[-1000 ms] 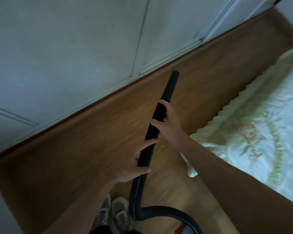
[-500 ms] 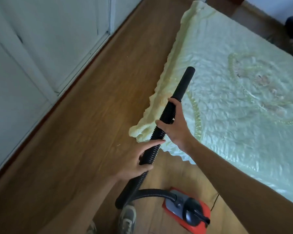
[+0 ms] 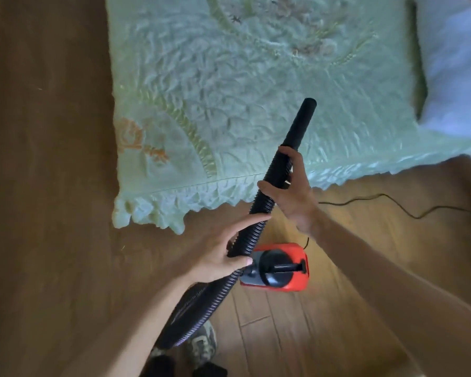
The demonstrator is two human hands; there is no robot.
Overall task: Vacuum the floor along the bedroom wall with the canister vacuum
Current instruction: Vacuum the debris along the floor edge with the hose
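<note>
A black ribbed vacuum hose (image 3: 259,210) runs up from the lower middle and ends in a smooth black nozzle (image 3: 303,121) raised over the bed. My right hand (image 3: 290,194) grips the hose just below the nozzle. Lower down, my left hand (image 3: 223,248) holds the hose with thumb beneath and fingers stretched along it. The red and black canister vacuum (image 3: 279,268) sits on the wooden floor (image 3: 46,186) under the hose, beside the bed's corner. No wall is in sight.
A bed with a pale green quilted cover (image 3: 256,85) fills the upper middle, its frilled edge hanging over the floor. A black power cord (image 3: 392,204) snakes across the floor at the right. My shoe (image 3: 201,346) shows at the bottom.
The view has swung right, away from the wall, onto the bed and the canister. The nozzle now points over the bed. Both hands keep the same hold on the hose.
</note>
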